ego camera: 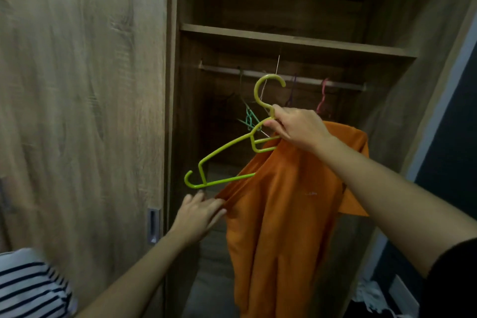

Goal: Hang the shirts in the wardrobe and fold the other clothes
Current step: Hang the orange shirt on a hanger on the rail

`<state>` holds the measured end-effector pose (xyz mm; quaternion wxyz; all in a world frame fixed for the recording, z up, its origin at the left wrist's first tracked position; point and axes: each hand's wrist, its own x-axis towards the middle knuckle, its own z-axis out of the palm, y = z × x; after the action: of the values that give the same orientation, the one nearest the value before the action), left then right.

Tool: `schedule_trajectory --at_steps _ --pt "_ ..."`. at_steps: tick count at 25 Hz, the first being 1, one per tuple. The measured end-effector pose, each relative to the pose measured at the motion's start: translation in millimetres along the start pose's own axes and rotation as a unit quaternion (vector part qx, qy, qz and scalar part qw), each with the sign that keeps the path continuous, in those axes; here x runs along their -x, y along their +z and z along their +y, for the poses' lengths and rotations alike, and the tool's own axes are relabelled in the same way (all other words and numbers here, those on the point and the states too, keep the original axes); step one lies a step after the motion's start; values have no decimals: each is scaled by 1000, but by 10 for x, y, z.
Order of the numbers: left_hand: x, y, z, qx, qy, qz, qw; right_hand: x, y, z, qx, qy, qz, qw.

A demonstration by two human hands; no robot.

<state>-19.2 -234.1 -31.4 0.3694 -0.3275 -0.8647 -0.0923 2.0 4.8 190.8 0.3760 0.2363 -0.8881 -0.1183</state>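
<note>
1. We hold the green hanger [224, 146] at centre frame. The right hand [296, 128] has a closed grip round its neck just under the hook, and seems to bunch the collar there too.
2. The orange shirt [281, 214] hangs in front of the open wardrobe [296, 39], from centre down to the bottom edge. It is only half on: the hanger's lower-left arm sticks out bare.
3. The left hand [200, 210], lower centre-left, has a pinching grip on the shirt's loose shoulder edge just below that bare arm.
4. To finish well, we should likely lift that edge up and over the bare tip and slide it along until the seam sits on the arm. The right hand should keep the hanger level so the far shoulder does not slip off.
5. Then we raise the hook to the rail [304, 79] in the upper centre. The gap between the teal hanger [249, 119] and the pink hanger [322, 95] looks the safest spot against tangling.
6. The striped garment [31, 284] at lower left waits its turn.
</note>
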Motion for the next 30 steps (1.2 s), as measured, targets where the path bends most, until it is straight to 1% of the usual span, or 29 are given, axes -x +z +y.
schedule_trajectory --at_steps 3,5,6,7,8,9,10,11,12,13,15,17,19,22,23,26,28,30 --pt "67 -77 -491 83 2 -49 995 200 39 194 25 -14 -12 1000" --pt "-32 -280 -653 104 20 -97 990 343 148 233 47 -29 -19 998" --pt "-132 -375 -662 121 30 -100 987 386 203 201 49 -32 -14 998" --pt "-262 -489 -596 133 46 -90 986 397 263 155 43 -28 -11 999" --pt "-418 -595 -517 127 65 -63 988 387 309 98 27 -14 -13 999" --pt "-578 -683 -420 129 50 -24 990 368 349 41 6 7 -19 1000" --pt "-690 -725 -324 152 28 -1 988 356 374 -5 -12 32 -18 999" --pt "-763 -746 -260 162 -2 8 987 352 388 -28 -26 59 -10 998" --pt "-821 -734 -232 135 -2 13 991 357 389 -35 -39 88 0 995" --pt "-847 -733 -213 134 -15 -11 991 373 387 -40 -51 113 11 992" --pt "-888 -774 -197 190 -46 -77 978 394 390 -63 -64 130 22 989" --pt "-965 -799 -178 241 -67 -96 963 415 425 -112 -72 133 17 988" --pt "-1033 -832 -168 266 -86 -99 955 440 478 -149 -89 150 18 984" --pt "-1082 -911 -134 240 -53 -122 962 432 509 -264 -108 161 17 981" --pt "-1090 -918 -133 234 -46 -123 963 415 500 -312 -115 153 11 981" --pt "-1052 -974 -198 229 -26 -79 970 410 489 -315 -168 146 -23 975" --pt "-989 -1052 -353 229 -45 -48 971 511 511 -158 -196 179 -57 962" --pt "-922 -1122 -506 237 -64 -36 969 625 502 -9 -221 217 -86 947"
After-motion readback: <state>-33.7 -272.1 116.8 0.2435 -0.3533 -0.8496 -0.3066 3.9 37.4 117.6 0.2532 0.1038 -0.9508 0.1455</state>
